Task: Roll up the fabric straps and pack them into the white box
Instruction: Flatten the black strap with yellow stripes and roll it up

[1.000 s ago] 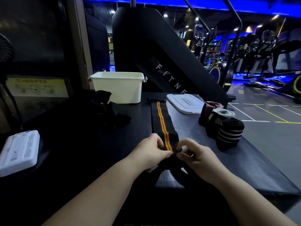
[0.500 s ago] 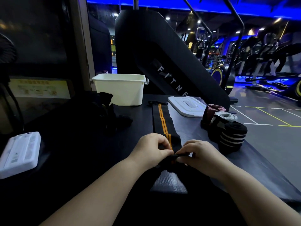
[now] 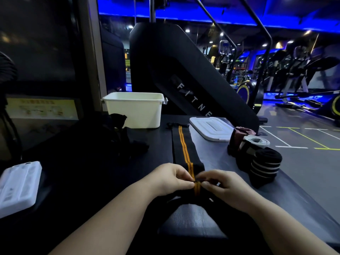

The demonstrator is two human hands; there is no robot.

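Note:
A black fabric strap with two orange stripes lies flat on the dark table, running away from me toward the white box. Its near end is folded into a small roll between my hands. My left hand pinches the roll's left side and my right hand pinches its right side, fingers curled on the fabric. Three rolled straps stand at the right: a black one with white stripes, a white-edged one and a maroon one.
The box's white lid lies flat right of the strap. A heap of dark fabric sits left of the strap, in front of the box. A white flat case lies at the table's left edge. Gym machines stand beyond.
The roll at the strap's near end has grown a turn, and the orange stripes now show on it between my fingers. Both hands have stayed at the same place.

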